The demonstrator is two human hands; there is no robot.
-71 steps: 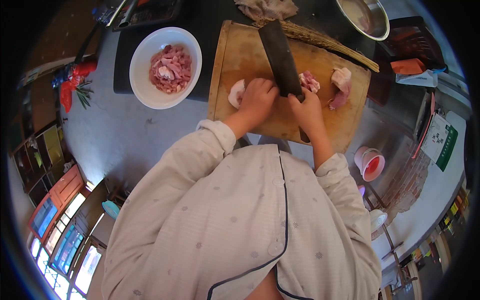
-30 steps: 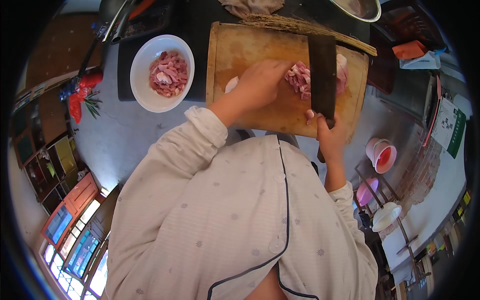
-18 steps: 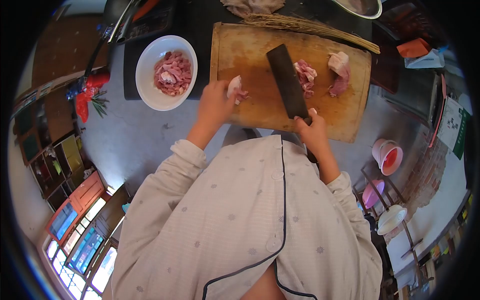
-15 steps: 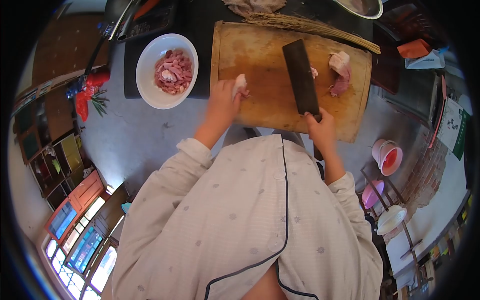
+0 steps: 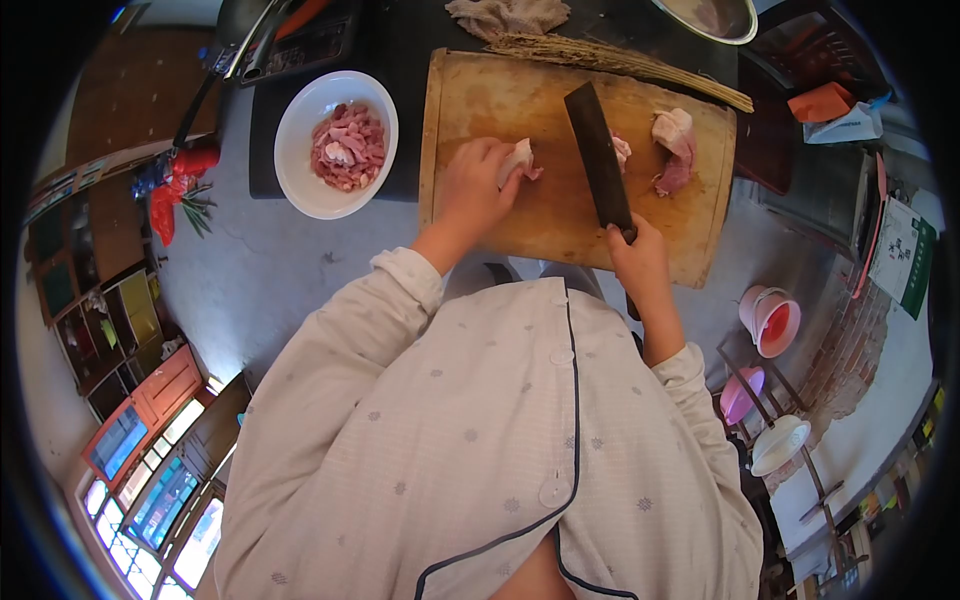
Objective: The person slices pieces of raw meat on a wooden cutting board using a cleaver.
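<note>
In the head view, the left hand (image 5: 478, 190) is just left of the frame's middle, in the upper half, with its thumb and fingers closed around a piece of meat (image 5: 519, 163). The pale, fatty part of this piece shows at the right side of the fingers, and a pinkish end juts out toward the middle of the frame; the rest is hidden by the hand. The right hand (image 5: 640, 255) lies lower and to the right of it, clenched around the handle of a cleaver (image 5: 600, 155). The dark blade slants from the right hand up toward the upper middle of the frame, so it stands to the right of the held piece and apart from it. Whether the blade touches the wooden cutting board (image 5: 480, 85) below cannot be told.

Just right of the blade, above the right hand, some cut meat (image 5: 621, 150) shows, partly covered by the cleaver. Farther right, near the board's right edge and apart from both hands, lies a larger chunk of meat (image 5: 675, 150), pale at its upper end and pink below.

A white bowl (image 5: 297, 185) with a heap of meat strips (image 5: 348, 150) stands at the upper left, to the left of the left hand. A straw bundle (image 5: 620, 65) lies along the board's far edge on the dark worktop (image 5: 620, 25).
</note>
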